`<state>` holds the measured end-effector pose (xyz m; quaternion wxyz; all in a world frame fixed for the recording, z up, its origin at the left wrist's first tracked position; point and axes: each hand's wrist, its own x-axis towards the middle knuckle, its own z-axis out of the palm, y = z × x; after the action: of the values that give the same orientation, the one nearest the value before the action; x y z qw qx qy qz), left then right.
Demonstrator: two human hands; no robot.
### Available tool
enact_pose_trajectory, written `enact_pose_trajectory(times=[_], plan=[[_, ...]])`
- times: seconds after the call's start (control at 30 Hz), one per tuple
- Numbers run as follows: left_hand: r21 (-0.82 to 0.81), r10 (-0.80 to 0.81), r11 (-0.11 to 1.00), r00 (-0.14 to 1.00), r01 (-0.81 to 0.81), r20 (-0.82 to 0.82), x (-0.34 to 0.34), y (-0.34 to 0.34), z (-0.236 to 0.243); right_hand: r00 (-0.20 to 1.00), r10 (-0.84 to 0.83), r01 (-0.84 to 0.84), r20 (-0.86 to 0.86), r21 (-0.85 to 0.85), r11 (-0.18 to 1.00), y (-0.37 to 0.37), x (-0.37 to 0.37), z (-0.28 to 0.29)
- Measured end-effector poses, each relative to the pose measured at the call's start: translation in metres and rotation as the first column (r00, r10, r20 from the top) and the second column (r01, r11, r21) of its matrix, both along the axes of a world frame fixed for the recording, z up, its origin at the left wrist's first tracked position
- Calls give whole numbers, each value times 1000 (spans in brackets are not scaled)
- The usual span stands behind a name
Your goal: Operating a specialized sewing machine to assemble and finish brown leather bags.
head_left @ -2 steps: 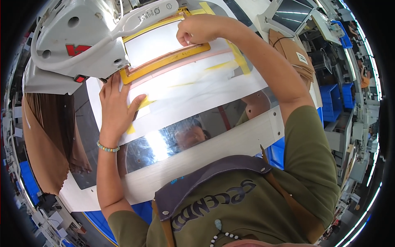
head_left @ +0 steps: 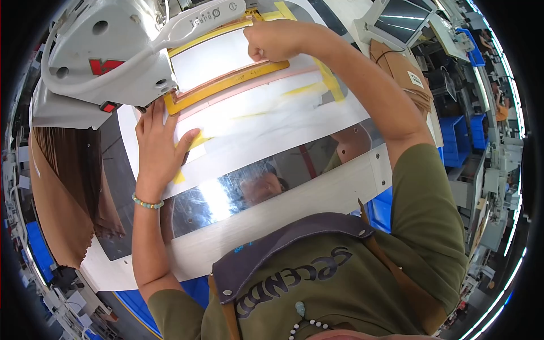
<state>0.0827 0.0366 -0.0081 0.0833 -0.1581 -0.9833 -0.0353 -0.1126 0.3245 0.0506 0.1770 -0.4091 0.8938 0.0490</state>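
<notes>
A yellow rectangular frame (head_left: 229, 86) lies on the white sheet (head_left: 249, 156), beneath the head of a white sewing machine (head_left: 107, 48). Inside the frame shows a flat white piece (head_left: 207, 59). My left hand (head_left: 157, 136) rests flat on the sheet with its fingers spread, their tips by the frame's near left corner, partly under the machine. Over the frame's right end, my right hand (head_left: 269, 42) is curled with its fingers closed. Whatever those fingers hold, if anything, is hidden. Yellow tape strips (head_left: 328, 79) stick to the sheet.
Brown cloth (head_left: 65, 192) hangs at the left of the shiny metal table plate (head_left: 226, 207). A stack of brown pieces (head_left: 402, 73) lies at the right, near a screen (head_left: 403, 20). Blue bins (head_left: 455, 139) stand beyond. The machine's curved white arm (head_left: 192, 25) reaches over the frame.
My right hand has turned very slightly over the frame. My left hand stays in place on the sheet.
</notes>
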Motion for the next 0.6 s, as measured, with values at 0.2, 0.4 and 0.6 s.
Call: enact_pose_trajectory(times=[0.2,0.4,0.6], plan=[[-3,4,1000,1000,-4,-11,0,0,-2,912,164,-123,-375,131,984,-15,-17,0],[65,-16,998,999,18,-43,-1,0,-4,734,81,335,674,-463,820,-65,8,-16],[232,23,973,999,-13,-40,6,-1,2,737,-26,498,675,-516,697,-109,48,-29]])
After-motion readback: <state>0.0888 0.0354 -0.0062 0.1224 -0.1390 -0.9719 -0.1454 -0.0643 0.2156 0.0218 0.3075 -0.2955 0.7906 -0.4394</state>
